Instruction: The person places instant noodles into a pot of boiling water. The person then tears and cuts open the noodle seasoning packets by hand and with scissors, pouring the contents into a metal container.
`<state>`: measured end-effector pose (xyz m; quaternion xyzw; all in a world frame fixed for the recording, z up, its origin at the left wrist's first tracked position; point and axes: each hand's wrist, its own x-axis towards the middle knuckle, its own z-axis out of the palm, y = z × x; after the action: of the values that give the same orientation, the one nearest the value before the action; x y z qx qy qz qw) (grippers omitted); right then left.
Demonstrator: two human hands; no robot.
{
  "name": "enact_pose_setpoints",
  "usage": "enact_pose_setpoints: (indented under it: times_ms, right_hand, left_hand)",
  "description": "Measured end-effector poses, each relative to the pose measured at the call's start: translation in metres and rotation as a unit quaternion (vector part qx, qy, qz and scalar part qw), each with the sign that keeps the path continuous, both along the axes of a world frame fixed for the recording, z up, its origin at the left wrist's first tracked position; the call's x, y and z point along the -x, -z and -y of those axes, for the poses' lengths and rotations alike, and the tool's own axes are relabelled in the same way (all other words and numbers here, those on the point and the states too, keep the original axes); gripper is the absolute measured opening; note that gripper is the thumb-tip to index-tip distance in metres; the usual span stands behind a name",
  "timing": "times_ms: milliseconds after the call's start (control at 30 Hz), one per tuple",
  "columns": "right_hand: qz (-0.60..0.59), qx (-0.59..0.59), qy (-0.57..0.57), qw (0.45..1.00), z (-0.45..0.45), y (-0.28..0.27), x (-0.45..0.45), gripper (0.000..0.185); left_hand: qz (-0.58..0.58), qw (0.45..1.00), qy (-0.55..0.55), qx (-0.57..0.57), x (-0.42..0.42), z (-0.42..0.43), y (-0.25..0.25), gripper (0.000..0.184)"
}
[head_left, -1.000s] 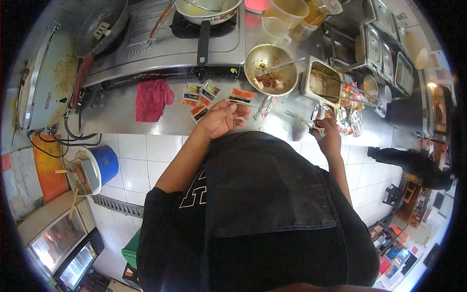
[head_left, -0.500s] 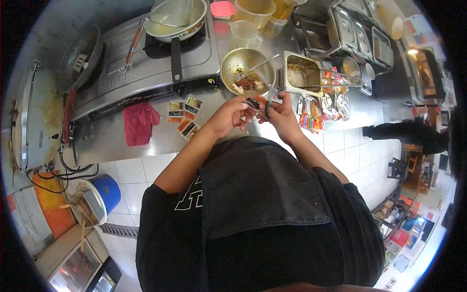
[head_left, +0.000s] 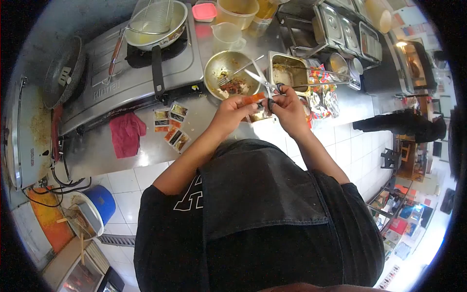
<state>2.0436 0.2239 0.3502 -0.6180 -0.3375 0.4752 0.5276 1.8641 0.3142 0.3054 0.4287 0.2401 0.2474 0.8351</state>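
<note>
My left hand (head_left: 228, 116) is closed on a small orange seasoning sachet (head_left: 253, 98), pinched at the near side of the metal bowl. Scissors (head_left: 265, 82) with black handles are in my right hand (head_left: 291, 114), their blades parted and pointing up and away beside the sachet. Inside the metal bowl (head_left: 210, 80) lie a fork (head_left: 239, 71) and a mix of brown-red and pale food. Several more sachets (head_left: 177, 138) rest on the counter left of my hands. Whether the held sachet is cut I cannot tell.
A gas stove (head_left: 104, 85) with a pan (head_left: 179, 30) and strainer stands at the left. Near it lies a red cloth (head_left: 126, 134). A steel container (head_left: 294, 62) with tongs and several shiny packets (head_left: 325, 103) are at the right. A person (head_left: 404, 125) stands far right.
The view has shifted, so the counter things appear further left. The sachet now shows its orange side, and the scissors' parted blades are plainly visible instead of blurred.
</note>
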Motion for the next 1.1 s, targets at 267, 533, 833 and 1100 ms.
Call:
enact_pose_setpoints:
  times_ms: [267,533,833,1100]
  right_hand:
    - [0.193,-0.068,-0.072,0.976,0.004,-0.048,-0.042,0.047]
    - [0.128,-0.097,-0.135,0.978,0.007,-0.073,-0.088,0.051]
    - [0.025,-0.084,-0.165,0.982,0.029,-0.088,-0.125,0.053]
    - [0.078,-0.159,-0.094,0.98,0.013,-0.138,-0.137,0.046]
  left_hand:
    - [-0.089,0.972,-0.012,-0.215,-0.05,0.004,-0.028,0.028]
    - [-0.101,0.918,-0.101,-0.369,-0.088,0.018,-0.068,0.033]
    - [0.002,0.902,-0.276,-0.332,-0.12,0.046,-0.063,0.027]
    - [0.176,0.98,-0.048,0.08,-0.125,0.051,-0.064,0.024]
